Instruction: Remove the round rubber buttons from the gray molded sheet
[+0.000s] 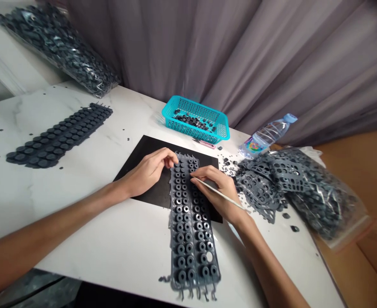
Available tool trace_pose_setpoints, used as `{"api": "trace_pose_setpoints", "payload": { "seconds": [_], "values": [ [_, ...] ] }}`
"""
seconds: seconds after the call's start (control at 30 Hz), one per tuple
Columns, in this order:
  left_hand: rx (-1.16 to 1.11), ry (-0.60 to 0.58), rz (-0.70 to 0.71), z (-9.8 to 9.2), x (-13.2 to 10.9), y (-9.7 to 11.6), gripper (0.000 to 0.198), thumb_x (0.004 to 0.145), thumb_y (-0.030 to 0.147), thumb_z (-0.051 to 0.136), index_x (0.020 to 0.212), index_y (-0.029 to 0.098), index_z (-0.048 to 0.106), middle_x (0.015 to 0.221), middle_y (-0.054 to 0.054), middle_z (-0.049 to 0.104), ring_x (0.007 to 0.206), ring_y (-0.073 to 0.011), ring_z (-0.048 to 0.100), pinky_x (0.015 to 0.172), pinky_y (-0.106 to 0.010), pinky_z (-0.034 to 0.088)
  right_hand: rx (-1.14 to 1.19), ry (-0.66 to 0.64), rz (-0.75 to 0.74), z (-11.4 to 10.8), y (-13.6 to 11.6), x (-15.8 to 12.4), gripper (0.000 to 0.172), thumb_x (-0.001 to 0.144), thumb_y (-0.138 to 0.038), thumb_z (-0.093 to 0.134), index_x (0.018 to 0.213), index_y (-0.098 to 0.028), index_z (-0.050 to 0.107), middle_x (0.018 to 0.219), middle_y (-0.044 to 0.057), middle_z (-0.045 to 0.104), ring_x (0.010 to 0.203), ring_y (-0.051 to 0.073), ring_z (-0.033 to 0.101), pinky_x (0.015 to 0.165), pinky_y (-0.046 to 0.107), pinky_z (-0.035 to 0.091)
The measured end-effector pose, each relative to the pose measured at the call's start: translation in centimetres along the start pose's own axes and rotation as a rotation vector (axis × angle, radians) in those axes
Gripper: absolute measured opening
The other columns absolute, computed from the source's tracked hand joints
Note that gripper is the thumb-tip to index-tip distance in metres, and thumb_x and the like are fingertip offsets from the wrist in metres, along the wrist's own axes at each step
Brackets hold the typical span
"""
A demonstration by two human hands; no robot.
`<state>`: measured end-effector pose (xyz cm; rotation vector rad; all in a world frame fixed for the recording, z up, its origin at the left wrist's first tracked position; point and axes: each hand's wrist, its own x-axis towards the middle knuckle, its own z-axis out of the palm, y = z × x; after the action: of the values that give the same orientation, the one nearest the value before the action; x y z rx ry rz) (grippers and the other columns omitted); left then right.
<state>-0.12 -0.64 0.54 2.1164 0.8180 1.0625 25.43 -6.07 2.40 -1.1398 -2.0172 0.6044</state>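
Observation:
A long dark grey moulded rubber sheet (190, 218) with rows of round, holed studs lies lengthwise in front of me, its far part over a black mat (146, 154). One stud position near its close right corner shows a white hole. My left hand (154, 169) is at the sheet's far left edge, fingers curled in; what they pinch, if anything, is hidden. Between the thumb and fingers of my right hand (219, 188) is a thin whitish stick (222, 193). Its tip end points at the sheet's right rows, and the hand partly covers them.
A second studded sheet (62, 134) lies at left. Behind the mat stand a turquoise basket (195, 133) of small dark parts and a pink-handled cutter (206, 144). At right are a water bottle (267, 133), perforated scraps (260, 188) and a filled bag (323, 209). Another bag (63, 49) leans far left.

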Motion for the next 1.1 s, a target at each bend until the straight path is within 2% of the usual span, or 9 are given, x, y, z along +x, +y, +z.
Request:
{"api": "trace_pose_setpoints", "payload": {
  "seconds": [0.1, 0.17, 0.23, 0.37, 0.53, 0.67, 0.9, 1.1],
  "values": [
    [0.039, -0.009, -0.005, -0.4, 0.0, 0.2, 0.032, 0.088, -0.003, 0.036, 0.074, 0.019, 0.055, 0.074, 0.002, 0.057, 0.071, -0.0134, 0.054, 0.071, -0.030, 0.042, 0.011, -0.030, 0.036, 0.2, 0.7, -0.1, 0.009, 0.102, -0.030, 0.068, 0.106, -0.023, 0.072, 0.101, 0.004, 0.071, 0.086, 0.019, 0.068, 0.080, 0.032, 0.057],
    [0.080, -0.015, -0.033, -0.5, 0.1, 0.3, 0.030, 0.087, -0.002, 0.038, 0.069, 0.019, 0.051, 0.071, 0.002, 0.054, 0.070, -0.0137, 0.052, 0.070, -0.031, 0.040, 0.025, -0.050, 0.044, 0.3, 1.1, 0.0, 0.010, 0.102, -0.031, 0.068, 0.106, -0.023, 0.071, 0.101, 0.005, 0.070, 0.086, 0.019, 0.068, 0.081, 0.032, 0.058],
    [0.126, -0.029, -0.052, -0.3, 0.3, 0.1, 0.030, 0.086, -0.003, 0.037, 0.075, 0.019, 0.054, 0.078, 0.001, 0.057, 0.076, -0.0150, 0.055, 0.075, -0.032, 0.042, 0.022, -0.062, 0.033, 0.4, 1.3, 0.3, 0.010, 0.102, -0.031, 0.067, 0.106, -0.022, 0.071, 0.101, 0.005, 0.070, 0.085, 0.019, 0.068, 0.081, 0.033, 0.058],
    [0.277, -0.091, -0.044, 0.4, 0.5, -0.7, 0.028, 0.089, 0.004, 0.046, 0.103, 0.021, 0.064, 0.106, -0.002, 0.065, 0.102, -0.0209, 0.059, 0.095, -0.039, 0.045, -0.038, -0.062, -0.050, 0.4, 1.3, 1.2, 0.008, 0.103, -0.029, 0.065, 0.105, -0.022, 0.070, 0.102, 0.006, 0.070, 0.087, 0.019, 0.067, 0.081, 0.033, 0.057],
    [0.335, -0.192, -0.055, 0.6, 0.2, -0.8, 0.030, 0.092, 0.019, 0.059, 0.121, 0.027, 0.063, 0.118, -0.002, 0.066, 0.110, -0.0233, 0.059, 0.102, -0.043, 0.044, -0.032, -0.105, -0.108, 0.5, 1.5, 1.5, 0.008, 0.105, -0.026, 0.062, 0.106, -0.022, 0.068, 0.105, 0.006, 0.070, 0.095, 0.021, 0.068, 0.088, 0.034, 0.055],
    [0.305, -0.204, -0.062, 0.5, 0.2, -0.5, 0.035, 0.089, 0.027, 0.066, 0.124, 0.028, 0.064, 0.121, -0.003, 0.064, 0.116, -0.0255, 0.059, 0.106, -0.045, 0.044, -0.010, -0.146, -0.109, 0.6, 1.5, 1.4, 0.010, 0.107, -0.027, 0.059, 0.106, -0.021, 0.066, 0.109, 0.008, 0.069, 0.102, 0.022, 0.067, 0.096, 0.038, 0.053],
    [0.289, -0.230, -0.080, 0.6, 0.3, -0.4, 0.037, 0.090, 0.029, 0.065, 0.127, 0.028, 0.064, 0.124, -0.005, 0.064, 0.120, -0.0276, 0.059, 0.109, -0.048, 0.043, -0.036, -0.135, -0.059, 0.6, 1.2, 1.4, 0.017, 0.108, -0.035, 0.056, 0.110, -0.022, 0.067, 0.106, 0.008, 0.068, 0.094, 0.022, 0.065, 0.088, 0.036, 0.055],
    [0.287, -0.235, -0.094, 0.7, 0.2, -0.4, 0.039, 0.089, 0.028, 0.066, 0.128, 0.028, 0.064, 0.124, -0.005, 0.064, 0.120, -0.0280, 0.059, 0.109, -0.047, 0.043, -0.044, -0.161, -0.064, 0.6, 1.2, 1.5, 0.016, 0.109, -0.032, 0.055, 0.109, -0.021, 0.066, 0.106, 0.008, 0.067, 0.094, 0.021, 0.064, 0.088, 0.035, 0.053]
  ]
}}
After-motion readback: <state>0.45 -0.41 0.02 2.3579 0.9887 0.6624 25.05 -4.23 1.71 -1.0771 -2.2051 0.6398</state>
